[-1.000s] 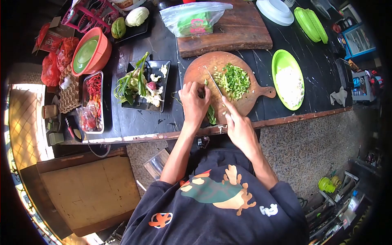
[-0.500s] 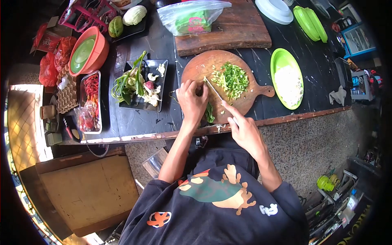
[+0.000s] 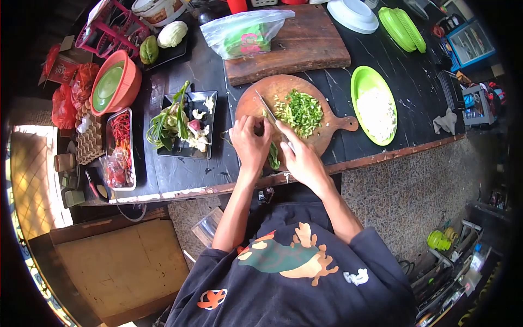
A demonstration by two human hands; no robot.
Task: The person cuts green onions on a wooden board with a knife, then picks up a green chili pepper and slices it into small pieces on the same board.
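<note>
Head: greens [image 3: 273, 156] ptly behind L fingers [image 3: 244, 125]

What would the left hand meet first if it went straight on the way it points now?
Most likely the knife blade: it slants across the round cutting board just ahead of the left hand, gripped by the right hand. Depth is hard to judge here, so contact isn't certain.

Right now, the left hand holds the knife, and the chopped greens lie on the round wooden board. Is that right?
Not quite: the knife is in the right hand, as the head view shows. The chopped greens do lie on the round wooden board.
</note>
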